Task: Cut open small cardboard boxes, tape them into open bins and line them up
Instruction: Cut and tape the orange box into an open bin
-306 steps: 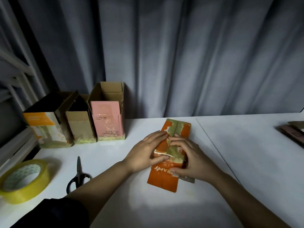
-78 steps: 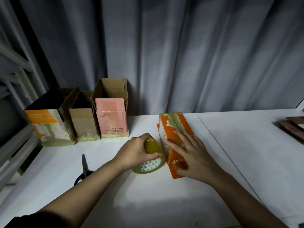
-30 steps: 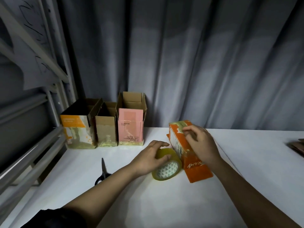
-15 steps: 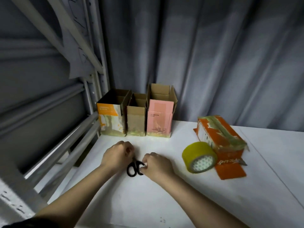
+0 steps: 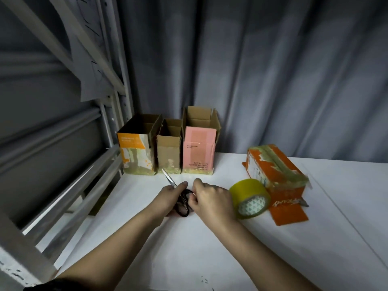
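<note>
Both hands meet over the scissors [image 5: 182, 198] near the middle of the white table [image 5: 189, 259]. I see my left hand [image 5: 168, 197] curled round the black handles from the left, with the closed steel blades sticking out past its knuckles toward the bins; my right hand [image 5: 207, 199] has its fingers bent in against the handle loops from the other side, though I cannot tell exactly which fingers sit in the loops. Three finished open bins stand side by side against the grey curtain [image 5: 262, 70]: an orange-and-white bin [image 5: 135, 156] on the left, a plain brown bin [image 5: 169, 154] in the middle touching it, and a pink bin [image 5: 198, 150] on the right. Well to the right lies the orange box [image 5: 275, 171] on its side, with yellowish tape strips over its top and one flap flat on the table. The yellow tape roll [image 5: 249, 198] stands on its edge just beside that box, touching its near left corner and close to my right hand. A grey metal frame [image 5: 63, 164] runs along the table's left edge.
</note>
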